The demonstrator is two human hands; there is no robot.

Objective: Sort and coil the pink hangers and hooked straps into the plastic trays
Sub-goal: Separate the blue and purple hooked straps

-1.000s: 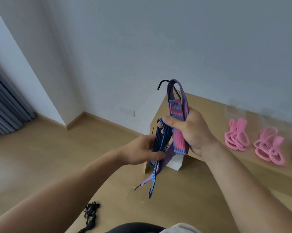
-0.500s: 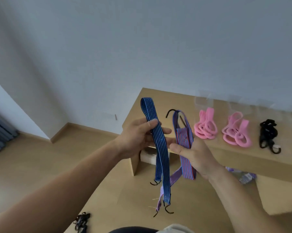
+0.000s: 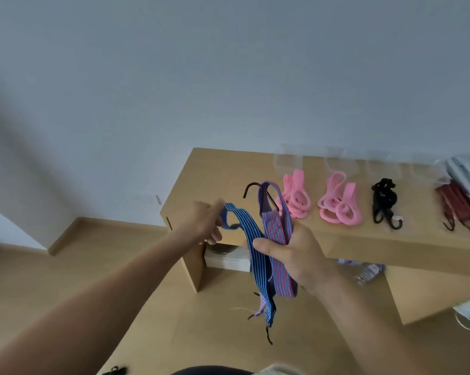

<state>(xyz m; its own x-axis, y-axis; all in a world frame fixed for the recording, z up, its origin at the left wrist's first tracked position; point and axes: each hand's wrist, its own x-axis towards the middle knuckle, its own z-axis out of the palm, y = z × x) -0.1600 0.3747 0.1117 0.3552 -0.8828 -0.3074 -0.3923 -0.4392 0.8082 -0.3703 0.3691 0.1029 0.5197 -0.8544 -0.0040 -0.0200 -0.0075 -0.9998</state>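
My right hand (image 3: 290,255) grips a folded purple-and-red striped strap (image 3: 276,226) with a black hook at its top, and also pins a blue striped strap (image 3: 255,255) beside it. My left hand (image 3: 204,223) pinches the blue strap's upper loop, bending it to the left. Both straps' hooked ends dangle below my right hand. On the wooden table (image 3: 228,169) lie two piles of pink hangers (image 3: 296,197) (image 3: 339,204). Clear plastic trays (image 3: 288,158) line the table's far edge.
A black hooked strap bundle (image 3: 384,203) and dark red straps (image 3: 458,204) lie further right on the table. A white box (image 3: 225,259) sits under it. Another black strap (image 3: 114,370) lies on the wooden floor at the bottom left.
My left hand has moved the blue strap's top leftward and bent it into a loop. My right hand now also holds the blue strap. The view has shifted right.
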